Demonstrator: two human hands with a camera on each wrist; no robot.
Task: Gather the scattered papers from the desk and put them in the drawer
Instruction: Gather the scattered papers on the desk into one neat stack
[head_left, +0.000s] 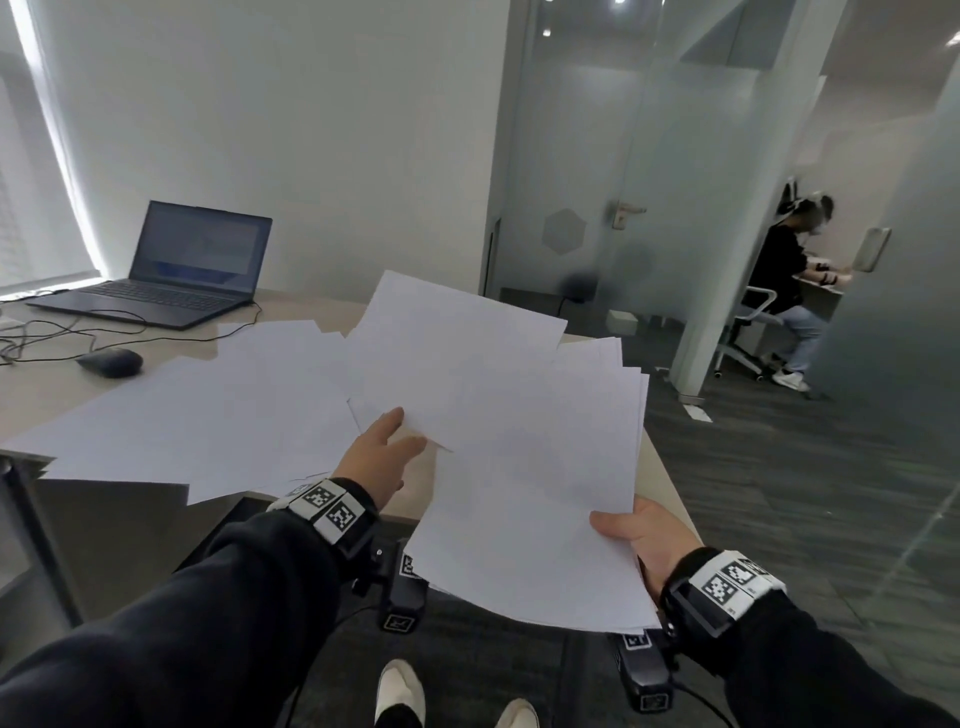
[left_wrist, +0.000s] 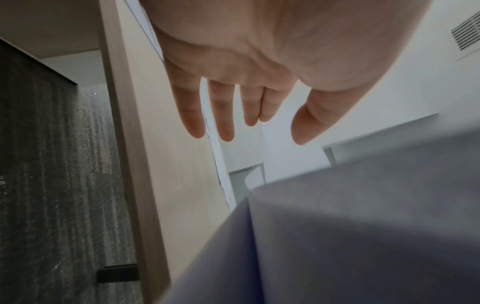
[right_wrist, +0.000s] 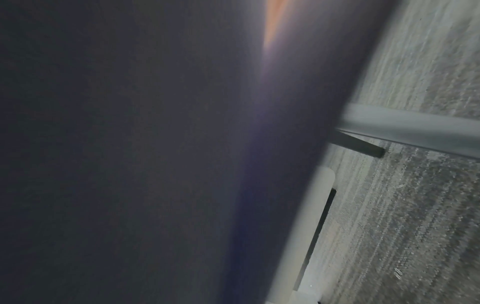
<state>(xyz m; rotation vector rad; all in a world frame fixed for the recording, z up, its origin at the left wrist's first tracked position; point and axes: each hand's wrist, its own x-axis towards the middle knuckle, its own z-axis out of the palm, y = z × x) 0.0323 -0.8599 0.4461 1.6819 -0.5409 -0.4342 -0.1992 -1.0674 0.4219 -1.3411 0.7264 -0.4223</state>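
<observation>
- The right hand (head_left: 631, 535) grips a stack (head_left: 540, 467) of white papers at its near right corner, thumb on top, the other fingers hidden beneath.
- In the right wrist view the dark underside of the stack (right_wrist: 155, 154) fills most of the picture; the hand itself barely shows there.
- The stack is held tilted, its near end over the floor in front of the surface (head_left: 78, 400), its far end fanned out above the surface's right part.
- The left hand (head_left: 379, 457) is open, fingers straight and slightly spread, holding nothing.
- The left hand (left_wrist: 259, 61) reaches just beside the stack's left edge, over the surface's near edge; whether its fingertips touch a sheet I cannot tell.
- More loose papers (head_left: 208, 415) lie overlapping across the middle of the surface, some hanging over its near edge.
- A large sheet (head_left: 447, 338) lies or is lifted behind the left hand; which, I cannot tell.
- A mouse (head_left: 110, 362) sits left of the papers, and a laptop (head_left: 171, 270) stands open at the far left, with cables beside it.
- Across the room a person (head_left: 789, 291) sits on a chair past a glass partition.
</observation>
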